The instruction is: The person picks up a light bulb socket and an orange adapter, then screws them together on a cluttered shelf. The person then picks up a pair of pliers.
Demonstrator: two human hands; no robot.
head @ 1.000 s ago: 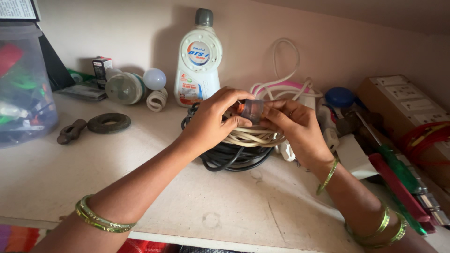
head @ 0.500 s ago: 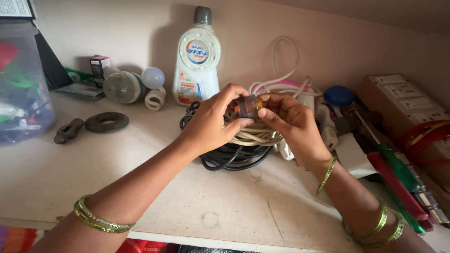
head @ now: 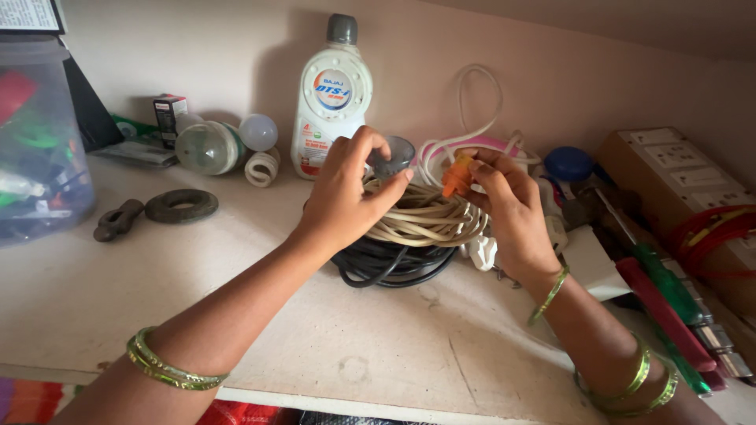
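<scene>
The right hand (head: 512, 208) has its grip clamped on a small orange part (head: 457, 175); the left hand (head: 346, 197) pinches a grey cap-like piece (head: 394, 153) just beside it, the two pieces apart. Both hover above the cream cable coil (head: 425, 216) stacked on the black coil (head: 386, 264) on the surface (head: 394, 346). Best handled, I judge, by keeping each pinch firm at the fingertips and the pieces squarely facing. Fingers hide most of both pieces, so what they are stays unclear. Beyond the grips, the white bottle (head: 331, 102) stands against the wall.

Soft daylight; faint shadows; edges stretched, sharp
</scene>
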